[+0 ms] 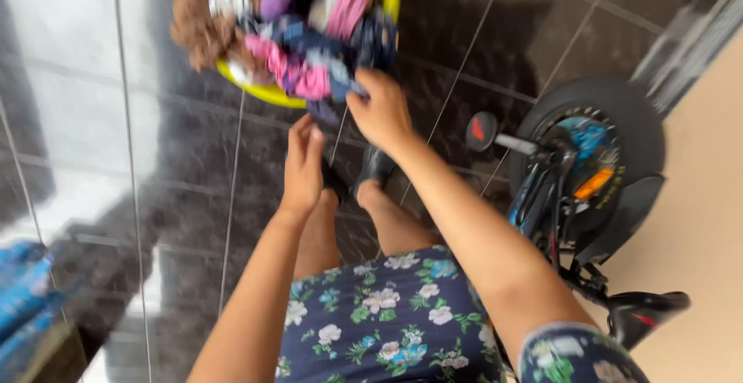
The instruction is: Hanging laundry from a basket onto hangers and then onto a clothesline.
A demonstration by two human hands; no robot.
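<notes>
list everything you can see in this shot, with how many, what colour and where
basket: one, yellow, top centre on the floor, heaped full
clothes: a pile, pink, purple, navy, white and brown, in the basket and spilling over its near rim
floor: one, dark glossy tiles, across most of the view
bike: one, black with blue and orange parts, right side, front wheel toward the basket
wall: one, beige, far right
blue thing: one, blurred, lower left edge, cannot tell what it is
dress: one, navy with white and blue flowers, bottom centre
shoes: two, dark, below the basket
left hand: one, open, just below the clothes
right hand: one, gripping the navy cloth at the basket's rim
</notes>
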